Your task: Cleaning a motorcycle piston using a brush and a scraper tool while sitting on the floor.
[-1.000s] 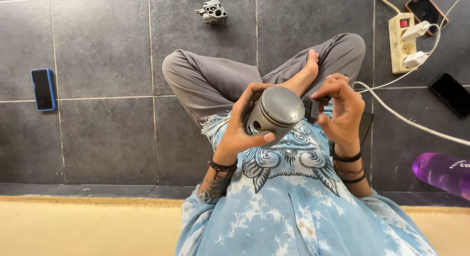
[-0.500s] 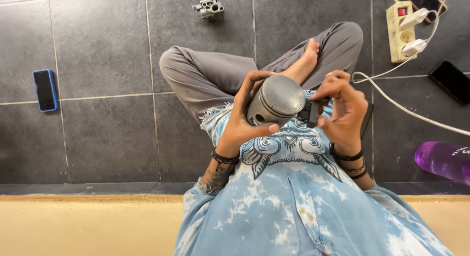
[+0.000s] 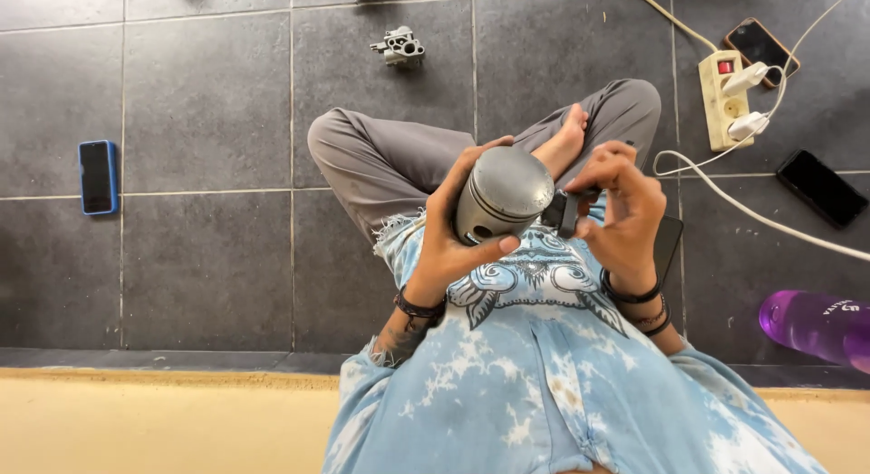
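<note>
View from above of a person sitting cross-legged on a dark grey tiled floor (image 3: 208, 93), wearing a pale blue tie-dye shirt and grey trousers.

At far left, a phone in a blue case (image 3: 97, 177) lies flat on the tiles, well apart from the person. Further right, near the top edge, a small grey cast-metal part (image 3: 400, 46) rests on the floor beyond the knees.

In the middle, the left hand (image 3: 449, 243) is closed in a firm grip around a grey metal piston (image 3: 501, 193), thumb under its skirt and fingers behind it, its domed crown turned up towards the camera. It is held over the lap, in front of a bare foot. Just beside it, the right hand (image 3: 621, 207) pinches a small dark part (image 3: 564, 211) against the piston's side; what that part is cannot be made out.

Compared with a second ago, the piston sits in much the same place between the hands and the pinching fingers stay at its side, so the fine work there seems to be continuing.

To the right lie a cream power strip (image 3: 722, 98) with white plugs and cable, two dark phones (image 3: 820, 187), and a purple bottle (image 3: 816, 324) at the edge.
</note>
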